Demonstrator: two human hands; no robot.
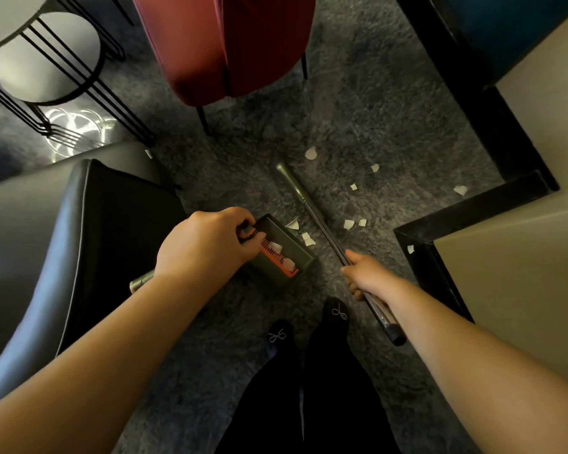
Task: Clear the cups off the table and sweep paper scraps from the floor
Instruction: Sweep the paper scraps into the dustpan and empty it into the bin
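Several white paper scraps (348,223) lie scattered on the grey carpet ahead of my feet. A dark green dustpan (287,253) with an orange comb edge sits on the carpet and holds a few scraps. My left hand (204,244) grips its handle at the pan's top. My right hand (366,276) grips the metal broom handle (315,214), which slants up and left to its head end near the scraps. No cups are in view.
A red chair (223,47) stands at the top centre. A grey and black leather chair (63,244) is at the left. A round wire-legged side table (46,57) is at the top left. Black-framed furniture (466,211) bounds the right.
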